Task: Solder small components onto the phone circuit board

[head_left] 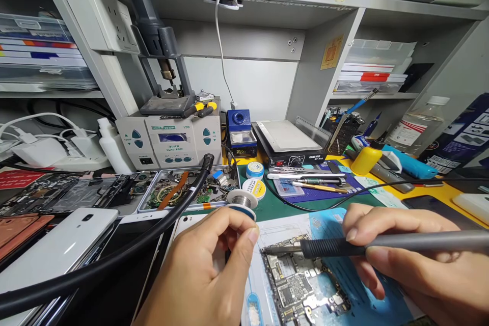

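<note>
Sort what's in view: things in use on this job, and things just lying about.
In use:
- soldering iron, in the right hand
- circuit board, under its tip
- solder spool, behind the left hand, probably

Lying about, apparently:
- white phone
- yellow bottle
- clear bottle

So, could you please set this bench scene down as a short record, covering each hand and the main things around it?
Left hand: thumb and forefinger pinched together; any wire between them is too fine to tell
Right hand: grips the soldering iron like a pen
Iron tip: at the circuit board's upper left corner
Under the board: blue-and-white sheet
Beyond left hand: solder spool; whether touching, cannot tell
Back left: grey station marked QUICK
Left of spool: parts tray, crossed by a black hose
</note>
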Demonstrator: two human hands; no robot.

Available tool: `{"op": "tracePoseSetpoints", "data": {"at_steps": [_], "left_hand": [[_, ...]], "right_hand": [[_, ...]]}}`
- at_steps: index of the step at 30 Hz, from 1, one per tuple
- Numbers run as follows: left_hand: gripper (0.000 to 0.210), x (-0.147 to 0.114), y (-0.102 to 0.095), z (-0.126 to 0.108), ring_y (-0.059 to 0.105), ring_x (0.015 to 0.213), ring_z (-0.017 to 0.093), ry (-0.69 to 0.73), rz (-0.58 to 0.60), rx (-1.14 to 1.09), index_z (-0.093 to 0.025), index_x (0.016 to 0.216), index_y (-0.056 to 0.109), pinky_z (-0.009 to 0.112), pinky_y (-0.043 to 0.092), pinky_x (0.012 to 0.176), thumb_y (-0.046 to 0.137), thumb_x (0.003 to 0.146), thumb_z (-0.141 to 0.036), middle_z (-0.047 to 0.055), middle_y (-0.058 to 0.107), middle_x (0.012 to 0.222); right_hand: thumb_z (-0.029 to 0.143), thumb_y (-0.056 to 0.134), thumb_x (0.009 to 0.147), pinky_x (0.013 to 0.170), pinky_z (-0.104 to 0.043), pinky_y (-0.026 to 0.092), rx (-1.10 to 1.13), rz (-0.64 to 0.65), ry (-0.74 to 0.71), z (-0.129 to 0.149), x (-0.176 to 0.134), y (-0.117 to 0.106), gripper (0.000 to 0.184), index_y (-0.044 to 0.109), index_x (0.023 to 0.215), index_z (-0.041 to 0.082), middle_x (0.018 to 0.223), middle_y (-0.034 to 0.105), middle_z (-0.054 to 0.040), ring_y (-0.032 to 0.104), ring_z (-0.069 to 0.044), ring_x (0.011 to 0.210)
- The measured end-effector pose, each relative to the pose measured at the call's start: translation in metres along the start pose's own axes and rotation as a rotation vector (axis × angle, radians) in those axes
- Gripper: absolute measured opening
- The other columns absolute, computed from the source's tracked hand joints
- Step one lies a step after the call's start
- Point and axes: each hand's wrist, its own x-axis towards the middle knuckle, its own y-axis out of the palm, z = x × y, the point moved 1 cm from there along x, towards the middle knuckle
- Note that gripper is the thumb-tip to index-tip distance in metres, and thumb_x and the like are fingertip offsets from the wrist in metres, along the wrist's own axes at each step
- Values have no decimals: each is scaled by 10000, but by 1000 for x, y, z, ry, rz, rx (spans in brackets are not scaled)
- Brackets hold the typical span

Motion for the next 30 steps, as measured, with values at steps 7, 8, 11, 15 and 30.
{"op": "tracePoseSetpoints", "data": {"at_steps": [7,8,11,15,30], "left_hand": [[205,0,-1,0,651,734,147,-14,7,2,-255,819,622,197,481,598,516,929,-393,-25,682,753],[201,0,-1,0,650,732,145,-8,10,4,-255,822,618,194,481,599,515,930,-391,-26,681,754],[192,-1,-2,2,646,722,131,2,8,-2,-258,828,616,184,492,632,514,935,-380,-36,678,754],[190,-1,-1,3,650,734,129,10,16,6,-265,833,624,178,493,628,513,936,-379,-41,680,765],[164,-2,-2,3,639,713,116,46,-14,28,-264,830,614,173,491,647,523,933,-354,-55,673,755]], "right_hand": [[361,773,768,477,-323,463,6,2,9,0,-1,1,82,773,793,283,686,623,-13,595,-194,532],[361,772,771,481,-324,464,3,1,8,0,-2,0,83,773,795,282,691,624,-14,596,-195,537],[358,763,784,490,-325,469,-5,5,4,-1,-4,-1,81,771,808,281,692,624,-12,600,-195,541],[356,758,793,476,-313,468,0,31,-38,-5,-2,-3,81,768,832,285,695,625,-5,603,-186,522],[250,682,860,494,-332,534,27,123,-164,-17,0,-15,138,762,958,306,837,645,-21,638,-198,575]]}}
